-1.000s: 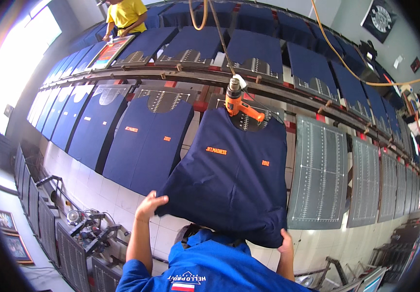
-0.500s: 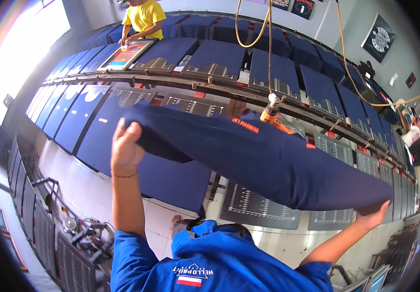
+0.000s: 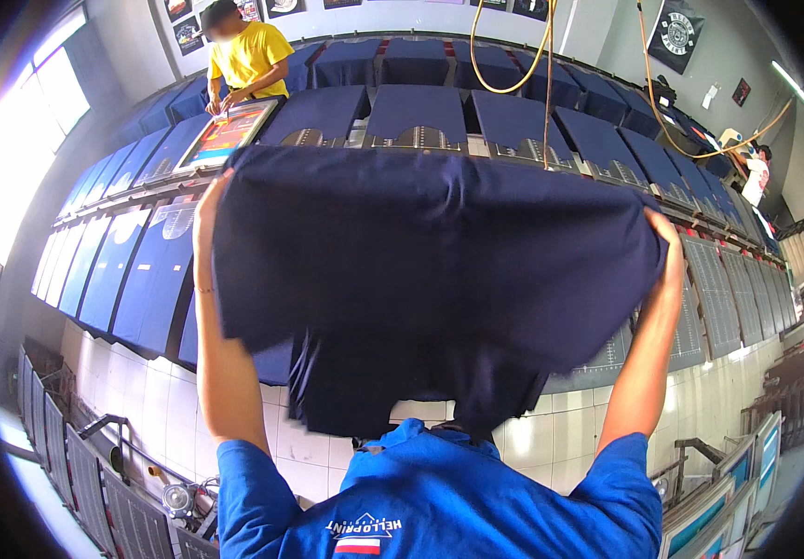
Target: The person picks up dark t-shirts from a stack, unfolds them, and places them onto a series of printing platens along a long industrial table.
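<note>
Garment (image 3: 448,261), dark navy, hangs creased, both hands (image 3: 668,235) gripping its upper corners.

- The dark blue shirt (image 3: 439,261), draped low at first, then slanting, now hangs spread nearly level.
- The right hand (image 3: 667,238) has risen almost level with the left hand (image 3: 208,212).
- The orange print has turned from view.

Window (image 3: 62,93) glaring at left from where I stand, grey wall (image 3: 737,54) far right, dark poster (image 3: 677,37) on it, tube lamp (image 3: 798,94) lit, white tiled floor (image 3: 155,387).
</note>
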### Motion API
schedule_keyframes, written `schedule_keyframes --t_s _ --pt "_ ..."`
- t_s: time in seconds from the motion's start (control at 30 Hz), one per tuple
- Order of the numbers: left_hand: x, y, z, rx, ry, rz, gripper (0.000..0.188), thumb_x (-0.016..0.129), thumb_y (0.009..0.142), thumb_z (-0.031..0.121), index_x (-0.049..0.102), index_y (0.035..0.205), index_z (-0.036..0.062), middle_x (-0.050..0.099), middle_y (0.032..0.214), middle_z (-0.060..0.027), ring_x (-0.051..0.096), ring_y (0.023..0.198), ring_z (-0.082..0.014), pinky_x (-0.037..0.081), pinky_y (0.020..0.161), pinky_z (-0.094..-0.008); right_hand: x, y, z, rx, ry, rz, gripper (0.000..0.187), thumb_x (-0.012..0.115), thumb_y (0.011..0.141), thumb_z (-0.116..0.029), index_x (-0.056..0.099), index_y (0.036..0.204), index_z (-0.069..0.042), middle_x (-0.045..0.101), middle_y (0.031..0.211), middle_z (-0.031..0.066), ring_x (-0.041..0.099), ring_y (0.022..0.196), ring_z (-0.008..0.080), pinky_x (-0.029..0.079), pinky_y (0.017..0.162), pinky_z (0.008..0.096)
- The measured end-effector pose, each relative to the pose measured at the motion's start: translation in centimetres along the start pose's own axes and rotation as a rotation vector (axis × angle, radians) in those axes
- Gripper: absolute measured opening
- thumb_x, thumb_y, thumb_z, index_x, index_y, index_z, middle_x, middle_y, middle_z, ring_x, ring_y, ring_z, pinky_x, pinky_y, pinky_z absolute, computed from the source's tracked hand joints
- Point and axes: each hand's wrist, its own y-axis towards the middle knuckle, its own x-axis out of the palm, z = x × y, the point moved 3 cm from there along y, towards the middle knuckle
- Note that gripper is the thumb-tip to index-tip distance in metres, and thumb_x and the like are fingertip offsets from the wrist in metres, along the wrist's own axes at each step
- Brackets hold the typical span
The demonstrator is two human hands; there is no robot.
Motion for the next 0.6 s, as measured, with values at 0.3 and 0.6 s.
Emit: schedule_keyframes --t_s 0.3,0.6 --pt "0.0 -6.0 5.8 0.106 -0.135 -0.12 0.028 0.048 0.094 0.017 0.061 0.109 -0.0024 0.066 0.105 -0.0145 0.065 0.091 -0.0226 0.053 0.084 -0.0327 3.7 -4.4 -3.5 -0.087 0.05 -0.074 0.026 0.051 0.091 -0.017 0.063 0.105 0.002 0.068 0.102 0.0139 0.067 0.088 0.0221 0.055 0.081 0.0342" --pt "-18.0 -18.7 -13.7 -0.339 0.434 0.269 0.054 0.06 0.084 0.014 0.045 0.133 -0.0032 0.062 0.107 -0.0076 0.057 0.094 -0.0141 0.042 0.089 -0.0242 -4.1 -15.7 19.5 0.493 -0.293 0.216 0.034 0.067 0.078 -0.018 0.06 0.104 0.003 0.065 0.1 0.0142 0.063 0.088 0.025 0.05 0.081 0.0372"
